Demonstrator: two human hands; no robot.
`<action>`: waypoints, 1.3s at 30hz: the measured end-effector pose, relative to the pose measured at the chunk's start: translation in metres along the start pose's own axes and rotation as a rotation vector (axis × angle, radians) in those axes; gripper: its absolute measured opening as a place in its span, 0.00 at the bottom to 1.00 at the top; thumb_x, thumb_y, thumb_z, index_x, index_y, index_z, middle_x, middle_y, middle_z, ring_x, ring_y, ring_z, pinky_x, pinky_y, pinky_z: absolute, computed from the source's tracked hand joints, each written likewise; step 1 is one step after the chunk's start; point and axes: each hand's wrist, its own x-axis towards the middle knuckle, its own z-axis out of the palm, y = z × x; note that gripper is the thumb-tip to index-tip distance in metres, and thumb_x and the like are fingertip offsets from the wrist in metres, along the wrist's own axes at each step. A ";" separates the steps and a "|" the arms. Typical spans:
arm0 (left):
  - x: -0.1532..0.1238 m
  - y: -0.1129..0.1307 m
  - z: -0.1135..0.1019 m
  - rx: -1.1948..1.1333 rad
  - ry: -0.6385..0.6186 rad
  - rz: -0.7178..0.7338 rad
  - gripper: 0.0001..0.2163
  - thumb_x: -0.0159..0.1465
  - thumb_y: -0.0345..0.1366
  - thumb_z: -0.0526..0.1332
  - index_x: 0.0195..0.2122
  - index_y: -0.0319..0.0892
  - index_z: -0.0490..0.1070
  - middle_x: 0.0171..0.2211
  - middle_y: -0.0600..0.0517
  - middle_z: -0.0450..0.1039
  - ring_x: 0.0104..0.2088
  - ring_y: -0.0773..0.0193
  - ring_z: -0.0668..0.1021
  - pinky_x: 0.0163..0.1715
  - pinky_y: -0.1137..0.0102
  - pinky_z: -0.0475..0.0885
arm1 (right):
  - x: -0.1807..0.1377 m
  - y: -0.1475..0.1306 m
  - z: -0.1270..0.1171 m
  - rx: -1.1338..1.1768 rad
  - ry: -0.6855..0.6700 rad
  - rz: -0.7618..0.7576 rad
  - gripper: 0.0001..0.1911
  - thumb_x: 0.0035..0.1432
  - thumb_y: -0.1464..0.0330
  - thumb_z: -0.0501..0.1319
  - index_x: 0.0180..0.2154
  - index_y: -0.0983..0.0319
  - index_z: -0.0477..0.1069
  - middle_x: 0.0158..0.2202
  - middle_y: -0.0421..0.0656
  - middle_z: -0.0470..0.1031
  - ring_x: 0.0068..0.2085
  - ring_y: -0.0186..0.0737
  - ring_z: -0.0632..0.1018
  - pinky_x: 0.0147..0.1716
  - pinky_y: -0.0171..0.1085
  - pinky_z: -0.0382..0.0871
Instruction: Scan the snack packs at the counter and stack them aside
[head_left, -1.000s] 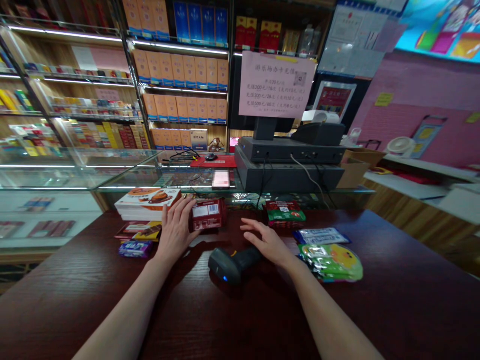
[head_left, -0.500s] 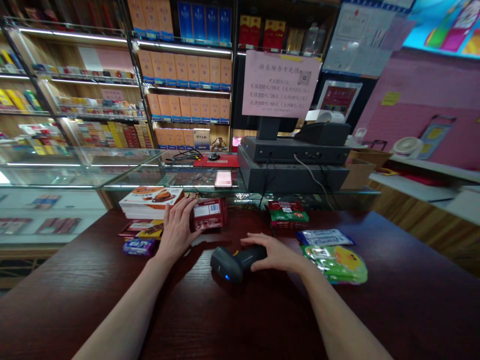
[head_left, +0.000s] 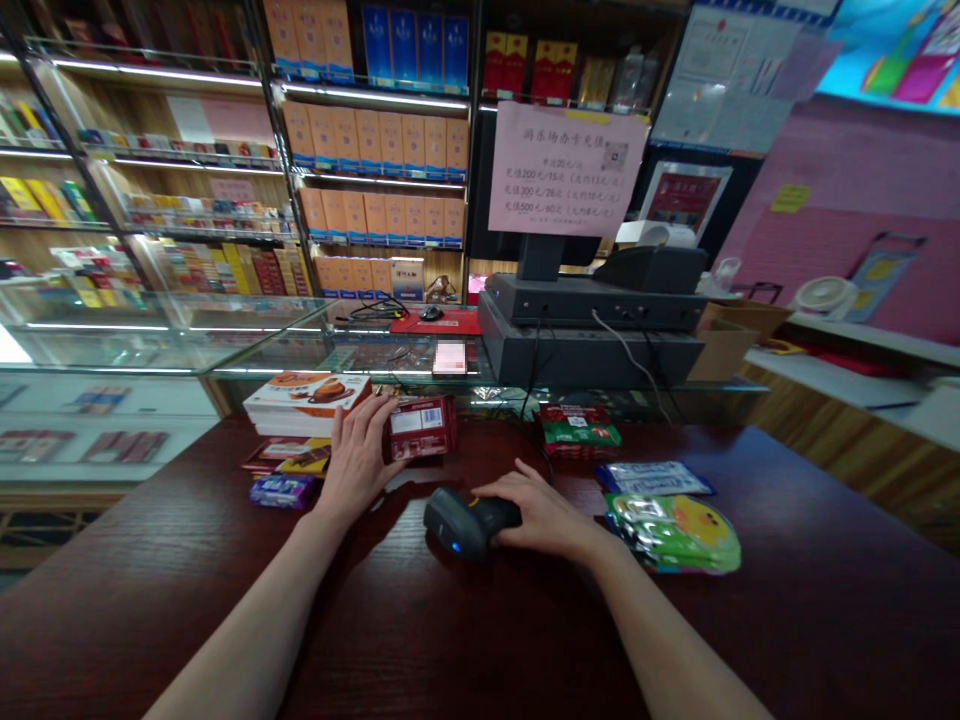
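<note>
- Bench [head_left: 450, 640]: dark wood; every item listed below up to the boxed cakes is carried on it.
- Scanner [head_left: 457, 522]: black, laid on its side near the middle of the bench, a blue light showing. Judged rigid, light and not delicate. Best taken by the handle, with the head left free.
- Right hand [head_left: 546, 515]: laid over the scanner handle, grip closed around it.
- Left hand [head_left: 360, 455]: grip clamped on the left end of the red packet, fingers over its top.
- Red packet [head_left: 424, 428]: found just beyond the scanner, white barcode label turned toward the camera. Judged light and fairly stiff; the glossy wrap may slip, so the short ends are the better hold.
- Green bag [head_left: 675, 530], blue-white packet [head_left: 652, 477], red-green packet [head_left: 579, 425]: ranged to the right, apart from both hands.
- Purple packet [head_left: 283, 490], boxed cakes [head_left: 307, 398]: ranged to the left.
- Cash register [head_left: 592, 325]: set on the glass case behind.
- Shelves [head_left: 375, 150]: stocked with boxes, farthest back.
</note>
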 end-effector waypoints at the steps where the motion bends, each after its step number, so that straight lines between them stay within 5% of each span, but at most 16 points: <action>1: 0.000 0.000 0.000 -0.001 0.001 0.001 0.37 0.60 0.41 0.67 0.68 0.45 0.52 0.63 0.39 0.64 0.65 0.46 0.65 0.68 0.45 0.47 | 0.000 0.001 0.000 -0.007 0.004 0.004 0.31 0.47 0.66 0.72 0.54 0.48 0.74 0.50 0.40 0.80 0.53 0.48 0.77 0.68 0.62 0.40; 16: -0.002 -0.002 0.002 0.019 0.000 0.002 0.37 0.59 0.38 0.67 0.68 0.45 0.52 0.63 0.39 0.63 0.65 0.46 0.65 0.68 0.44 0.46 | 0.004 0.000 -0.001 -0.038 0.319 0.052 0.32 0.54 0.62 0.70 0.61 0.50 0.67 0.56 0.43 0.76 0.56 0.49 0.74 0.59 0.50 0.62; 39: -0.002 -0.004 0.001 0.020 0.021 0.018 0.37 0.59 0.33 0.66 0.68 0.44 0.51 0.64 0.39 0.62 0.66 0.46 0.64 0.69 0.44 0.45 | 0.004 -0.006 -0.003 -0.046 0.314 0.053 0.24 0.56 0.63 0.69 0.54 0.53 0.71 0.53 0.43 0.77 0.54 0.49 0.74 0.57 0.47 0.62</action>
